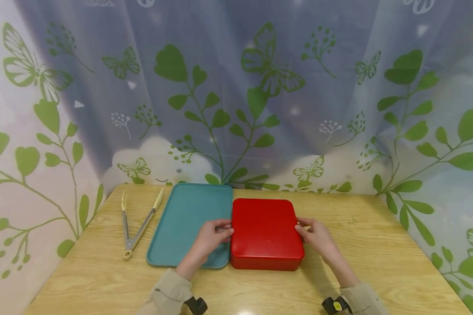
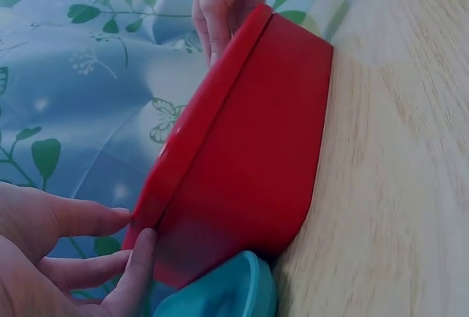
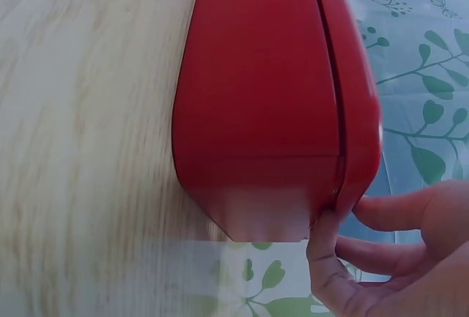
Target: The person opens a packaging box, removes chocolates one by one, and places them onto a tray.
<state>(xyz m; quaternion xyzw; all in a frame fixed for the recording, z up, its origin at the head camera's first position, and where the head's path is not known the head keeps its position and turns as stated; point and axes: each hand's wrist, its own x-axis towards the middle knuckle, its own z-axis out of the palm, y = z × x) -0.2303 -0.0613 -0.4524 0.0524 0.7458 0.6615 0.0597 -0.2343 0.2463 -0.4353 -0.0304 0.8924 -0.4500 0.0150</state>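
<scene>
A square red box [image 1: 267,263] with a smooth red lid [image 1: 263,227] stands on the wooden table. My left hand [image 1: 212,237] is at the lid's left edge and pinches it between thumb and fingers. At the opposite edge, my right hand [image 1: 316,236] pinches the lid in the same way. In the left wrist view, the fingertips [image 2: 144,247] lie right at the thin seam under the lid. A narrow dark seam also runs below the lid [image 3: 359,112] in the right wrist view. The inside of the box is hidden.
A teal tray [image 1: 181,218] lies flat just left of the box, partly under my left forearm. Farther left, spread tongs [image 1: 139,232] with cream tips rest on the table [image 1: 378,245]. Behind the table hangs a curtain [image 1: 220,131] with leaf and butterfly prints.
</scene>
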